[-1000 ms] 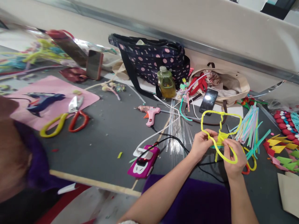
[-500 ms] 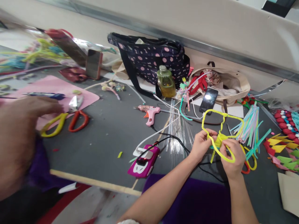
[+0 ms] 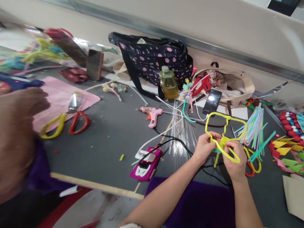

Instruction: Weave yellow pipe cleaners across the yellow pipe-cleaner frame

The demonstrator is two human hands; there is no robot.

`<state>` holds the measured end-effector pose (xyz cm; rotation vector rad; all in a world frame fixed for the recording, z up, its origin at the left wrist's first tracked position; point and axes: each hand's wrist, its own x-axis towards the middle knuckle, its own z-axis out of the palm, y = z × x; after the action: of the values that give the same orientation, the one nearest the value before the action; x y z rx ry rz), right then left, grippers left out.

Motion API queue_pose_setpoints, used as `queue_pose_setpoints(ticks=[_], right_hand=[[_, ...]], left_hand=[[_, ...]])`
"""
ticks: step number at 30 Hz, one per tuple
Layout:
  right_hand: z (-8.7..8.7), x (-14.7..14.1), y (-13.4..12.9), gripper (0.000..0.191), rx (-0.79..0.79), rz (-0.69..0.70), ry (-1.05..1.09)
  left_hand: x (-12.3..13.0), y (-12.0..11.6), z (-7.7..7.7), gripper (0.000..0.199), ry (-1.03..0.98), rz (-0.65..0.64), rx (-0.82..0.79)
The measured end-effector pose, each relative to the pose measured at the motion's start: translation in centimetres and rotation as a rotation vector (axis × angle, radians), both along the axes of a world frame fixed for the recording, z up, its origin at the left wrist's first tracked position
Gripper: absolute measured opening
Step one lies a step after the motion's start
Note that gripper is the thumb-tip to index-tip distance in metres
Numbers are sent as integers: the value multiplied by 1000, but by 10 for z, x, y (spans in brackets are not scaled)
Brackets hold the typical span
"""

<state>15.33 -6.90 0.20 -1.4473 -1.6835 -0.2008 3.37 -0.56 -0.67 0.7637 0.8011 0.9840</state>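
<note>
Both of my hands are closed on a yellow pipe-cleaner frame (image 3: pixel 217 114) over the right part of the table. The fingers of my left hand (image 3: pixel 206 146) pinch its left side near the middle. With bent fingers, my right hand (image 3: pixel 236 158) grips the central wrapped part and a loop that curves downward. A short yellow end hangs below, and a bit of teal shows under the wrapping. My fingertips partly hide the joint. Close to my right hand lie scissors (image 3: pixel 258 164) with red and yellow handles and a bundle of pastel pipe cleaners (image 3: pixel 254 128).
A pink glue gun (image 3: pixel 153 115), clear thin strips (image 3: pixel 179 142) and a magenta device (image 3: pixel 147 164) lie left of my hands. Behind stand a bottle (image 3: pixel 169 84), a dotted bag (image 3: pixel 152 57) and a phone (image 3: pixel 212 101). A co-worker's hand (image 3: pixel 28 104) is at the left, near scissors (image 3: pixel 77 122).
The co-worker's hand at the left has moved leftward, away from the scissors; a blue tool now shows above it. My hands and the yellow frame have barely shifted.
</note>
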Motion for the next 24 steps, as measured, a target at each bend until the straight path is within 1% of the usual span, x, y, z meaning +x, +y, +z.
queue_pose_setpoints(ticks=[5,9,16,20,24], right_hand=[[-4,1,2,17,26,9,-12],[-6,1,2,16,4,10,-10],[-7,0,1,11,-25,-23,4],[-4,0,2,8,-47,-38,24],[0,0,1,9,28,-41,80]], left_hand=[[0,-1,1,18,6,-3,27],[0,-2,0,18,20,11,66],[1,-4,-1,20,43,15,188],[1,-3,-3,21,37,10,155],[0,0,-4,23,39,49,92]])
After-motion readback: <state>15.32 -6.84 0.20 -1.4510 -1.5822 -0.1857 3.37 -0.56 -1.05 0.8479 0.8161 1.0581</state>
